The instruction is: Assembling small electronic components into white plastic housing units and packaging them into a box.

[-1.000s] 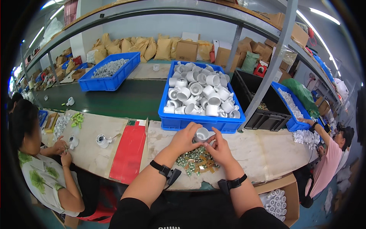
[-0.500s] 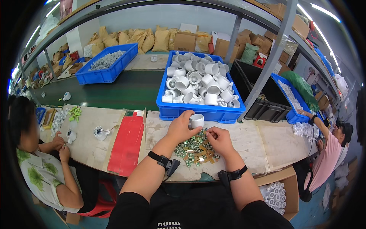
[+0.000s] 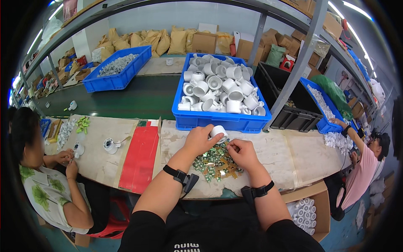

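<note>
My left hand (image 3: 200,140) is closed around a white cup-shaped plastic housing (image 3: 218,132), which is tilted just in front of the large blue crate (image 3: 222,124). A pile of small green circuit boards (image 3: 214,164), with tan strips among them, lies on the worktable below it. At the right edge of this pile is my right hand (image 3: 242,153), its thumb and forefinger pinched together. Whatever sits between those fingertips is too small to make out. Many white housings (image 3: 228,86) like the held one fill the blue crate.
Beyond the table runs a dark green conveyor belt (image 3: 142,103), with another blue crate (image 3: 119,82) on it. A black crate (image 3: 289,113) stands beside a metal post. An open carton (image 3: 321,214) of white parts is at my lower right. Co-workers sit on either side.
The white housing has gone from nearly upright to tilted, and my left hand has turned with it. My right hand stays pinched in almost the same place.
</note>
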`<state>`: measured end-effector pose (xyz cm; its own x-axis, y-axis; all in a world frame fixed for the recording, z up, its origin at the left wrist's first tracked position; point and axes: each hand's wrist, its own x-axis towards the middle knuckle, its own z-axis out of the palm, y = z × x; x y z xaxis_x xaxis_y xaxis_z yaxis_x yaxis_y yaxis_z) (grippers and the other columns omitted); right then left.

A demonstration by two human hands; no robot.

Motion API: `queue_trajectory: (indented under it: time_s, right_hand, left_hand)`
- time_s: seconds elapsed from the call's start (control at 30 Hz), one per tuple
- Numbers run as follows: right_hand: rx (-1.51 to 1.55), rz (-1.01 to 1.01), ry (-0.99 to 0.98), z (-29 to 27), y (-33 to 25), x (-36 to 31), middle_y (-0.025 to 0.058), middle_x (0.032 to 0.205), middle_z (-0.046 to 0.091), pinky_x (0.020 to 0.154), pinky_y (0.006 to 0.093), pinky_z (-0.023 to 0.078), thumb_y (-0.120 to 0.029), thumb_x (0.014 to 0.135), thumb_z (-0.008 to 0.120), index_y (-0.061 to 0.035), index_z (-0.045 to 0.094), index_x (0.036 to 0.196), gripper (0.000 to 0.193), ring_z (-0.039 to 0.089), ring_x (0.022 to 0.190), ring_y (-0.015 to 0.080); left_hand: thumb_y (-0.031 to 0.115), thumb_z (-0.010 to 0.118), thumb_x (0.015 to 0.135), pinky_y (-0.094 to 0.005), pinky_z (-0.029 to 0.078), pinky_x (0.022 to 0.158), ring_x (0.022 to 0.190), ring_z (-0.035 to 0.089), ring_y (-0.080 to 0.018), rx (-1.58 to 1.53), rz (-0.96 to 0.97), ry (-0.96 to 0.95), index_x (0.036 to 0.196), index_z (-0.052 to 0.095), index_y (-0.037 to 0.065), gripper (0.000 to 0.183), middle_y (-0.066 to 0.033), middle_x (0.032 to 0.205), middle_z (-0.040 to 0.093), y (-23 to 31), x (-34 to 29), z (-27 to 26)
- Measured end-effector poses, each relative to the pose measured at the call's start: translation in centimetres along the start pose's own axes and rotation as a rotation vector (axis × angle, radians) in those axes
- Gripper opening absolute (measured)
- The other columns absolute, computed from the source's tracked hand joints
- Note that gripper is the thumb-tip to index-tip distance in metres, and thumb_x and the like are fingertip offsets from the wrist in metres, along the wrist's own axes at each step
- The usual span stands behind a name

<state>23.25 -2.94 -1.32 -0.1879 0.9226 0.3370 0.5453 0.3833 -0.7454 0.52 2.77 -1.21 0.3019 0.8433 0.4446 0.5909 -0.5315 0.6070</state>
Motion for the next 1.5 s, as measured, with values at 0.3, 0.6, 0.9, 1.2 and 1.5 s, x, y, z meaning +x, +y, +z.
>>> queue_trajectory:
  time_s: [0.3,0.6,0.9,1.2,1.5]
  right_hand:
    - [-0.021,-0.011,-0.034,-0.3,-0.3,-0.2,0.012,0.074,0.072,0.062,0.0352,0.053,-0.015,0.094,0.074,-0.0018,0.076,0.097,0.013,0.067,0.061,0.0231]
    - [-0.032,-0.007,-0.036,-0.4,-0.6,-0.1,0.012,0.074,0.072,0.062,0.0361,0.053,-0.016,0.094,0.075,-0.0026,0.077,0.098,0.014,0.067,0.062,0.0243]
    - [0.0,-0.008,-0.018,-0.3,-0.6,-0.1,0.0122,0.074,0.072,0.062,0.0356,0.053,-0.016,0.095,0.075,-0.0029,0.077,0.098,0.014,0.067,0.062,0.0221]
    - [-0.003,-0.02,-0.041,-0.2,-0.2,-0.1,0.0115,0.072,0.072,0.061,0.0361,0.053,-0.015,0.093,0.075,-0.0022,0.076,0.096,0.013,0.067,0.06,0.0225]
    - [-0.017,-0.007,-0.044,-0.2,-0.1,-0.1,0.0134,0.074,0.073,0.062,0.0365,0.055,-0.014,0.093,0.075,-0.001,0.077,0.095,0.014,0.069,0.061,0.0238]
  left_hand:
    - [0.04,0.093,0.081,-0.0444,0.06,0.085,0.102,0.075,-0.0365,-0.037,0.103,0.141,0.125,0.064,0.005,0.063,-0.0161,0.112,0.075,0.2,-0.2,0.4]
    - [0.044,0.097,0.074,-0.0401,0.06,0.08,0.093,0.074,-0.0313,-0.062,-0.045,0.0,0.124,0.063,0.005,0.073,-0.0133,0.116,0.072,0.0,0.1,0.0]
    - [0.037,0.097,0.075,-0.0386,0.063,0.073,0.086,0.075,-0.0267,-0.175,0.049,0.024,0.125,0.06,0.006,0.07,-0.0111,0.12,0.067,0.7,-0.1,-0.2]
    - [0.037,0.098,0.076,-0.0345,0.059,0.07,0.078,0.071,-0.0206,-0.13,0.005,-0.079,0.118,0.066,0.006,0.061,-0.0095,0.105,0.072,0.2,-0.2,0.1]
    - [0.023,0.088,0.087,-0.0312,0.056,0.073,0.081,0.071,-0.0203,-0.293,0.072,-0.055,0.117,0.071,0.003,0.04,-0.0105,0.112,0.073,1.0,-0.1,-0.5]
